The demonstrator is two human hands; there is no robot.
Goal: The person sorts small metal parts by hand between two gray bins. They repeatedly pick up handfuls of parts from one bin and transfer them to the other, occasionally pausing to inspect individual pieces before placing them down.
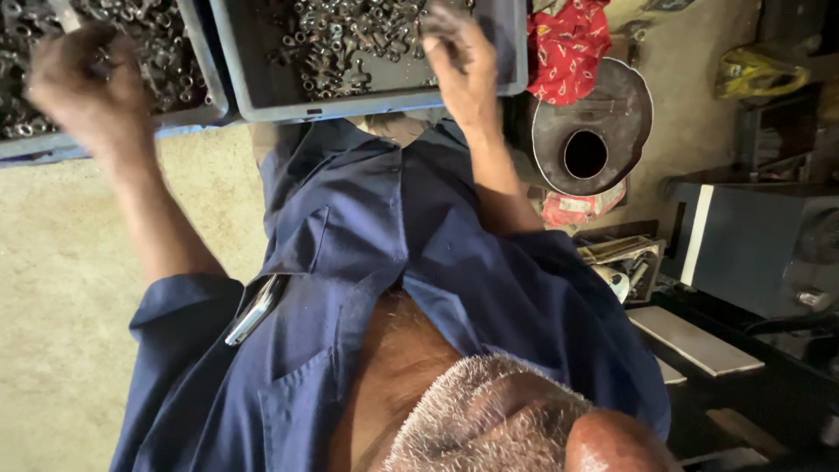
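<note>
Two grey plastic trays sit in front of me, both full of several small dark metal rings and fittings. My left hand (83, 83) is curled into a fist over the left tray (197, 83). A pale metal piece (65, 13) sticks out of its top. My right hand (459, 57) reaches into the right tray (236, 70). Its greasy fingertips are bunched together and pressed down among the metal parts (350, 44). Whether they pinch one is hidden. My dark blue work shirt (393, 262) fills the middle of the view.
A round dark metal funnel-like part with a centre hole (587, 131) lies to the right of the trays, with red cloth (568, 44) above it. A grey box (752, 245), flat plates and a tool bin (625, 267) stand at right. Bare concrete floor (61, 288) is at left.
</note>
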